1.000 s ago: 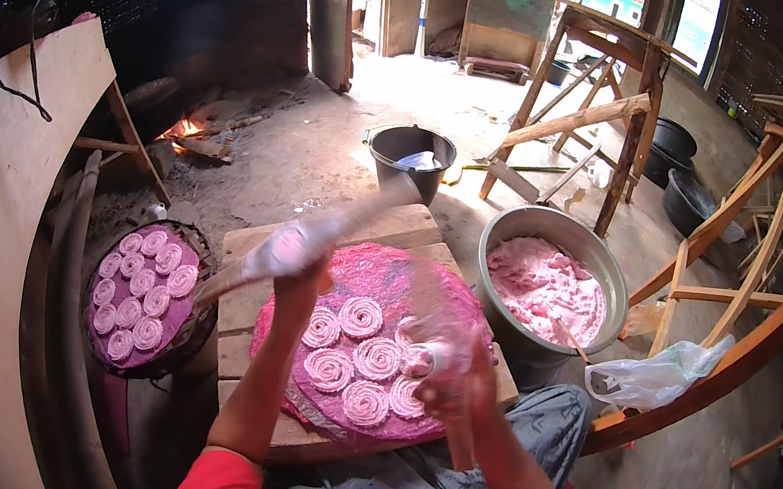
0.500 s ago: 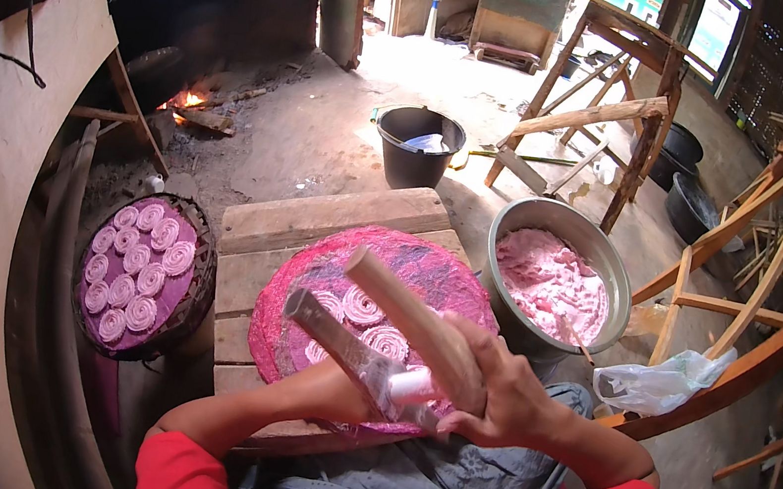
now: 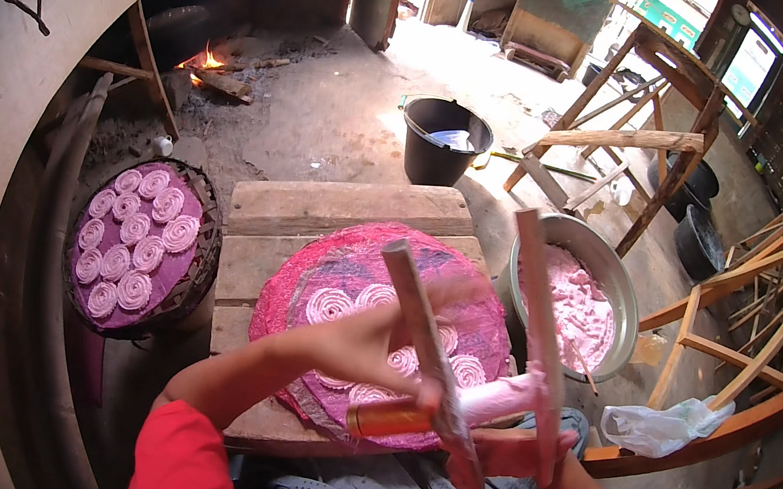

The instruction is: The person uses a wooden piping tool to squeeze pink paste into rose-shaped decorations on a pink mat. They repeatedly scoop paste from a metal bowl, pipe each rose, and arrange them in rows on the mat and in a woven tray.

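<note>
A hand press with two wooden bar handles is held tilted over a round, pink mesh-covered tray bearing several pink dough swirls. The left bar carries a brown cylinder; a pink-smeared plunger joins it to the right bar. My left hand is at the left bar, its fingers partly behind it and smeared by motion. Low on the press, my right hand curls round the lower ends of the bars. A metal basin of pink dough stands right of the tray.
A second round tray of pink swirls lies left of the wooden slatted table. Beyond the table stands a black bucket. A fire burns at the back left. Wooden frames and a plastic bag are right.
The two bars have moved apart and stand more upright, baring more of the plunger. My right hand has dropped lower on the press. My left hand has come up. The view has shifted slightly.
</note>
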`<state>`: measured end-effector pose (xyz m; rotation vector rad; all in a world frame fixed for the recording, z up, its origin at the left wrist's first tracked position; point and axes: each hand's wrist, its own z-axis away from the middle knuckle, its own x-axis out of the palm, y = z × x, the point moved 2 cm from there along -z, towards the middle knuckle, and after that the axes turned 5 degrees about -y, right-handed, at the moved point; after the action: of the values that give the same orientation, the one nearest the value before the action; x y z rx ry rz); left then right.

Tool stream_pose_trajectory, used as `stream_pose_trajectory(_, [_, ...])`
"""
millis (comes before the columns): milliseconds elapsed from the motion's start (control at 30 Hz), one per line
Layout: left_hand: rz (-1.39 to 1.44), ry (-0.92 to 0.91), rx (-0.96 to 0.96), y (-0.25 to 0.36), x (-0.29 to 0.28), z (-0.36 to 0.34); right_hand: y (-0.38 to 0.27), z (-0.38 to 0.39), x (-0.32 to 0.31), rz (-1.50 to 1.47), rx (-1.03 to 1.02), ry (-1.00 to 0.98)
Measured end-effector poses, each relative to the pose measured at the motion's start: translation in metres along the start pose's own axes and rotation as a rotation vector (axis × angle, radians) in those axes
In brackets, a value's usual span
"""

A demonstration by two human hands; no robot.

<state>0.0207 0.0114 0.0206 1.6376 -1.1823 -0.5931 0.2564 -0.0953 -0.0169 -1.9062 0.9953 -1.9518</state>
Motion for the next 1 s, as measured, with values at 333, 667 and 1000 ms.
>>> stream_pose_trajectory(333, [0.697, -0.020, 0.387, 0.052, -0.059, -0.142, -0.073, 0.031, -0.051, 0.153, -0.286, 0.105])
stream_pose_trajectory(667, [0.519, -0.030, 0.307, -0.003, -0.137, -0.156, -0.102, 0.029, -0.099, 0.200, -0.080, 0.238])
stream_pose_trajectory(1000, [1.258, 0.310, 0.475, -0.137, -0.213, -0.128, -0.151, -0.004, -0.119, 0.199, 0.283, 0.720])
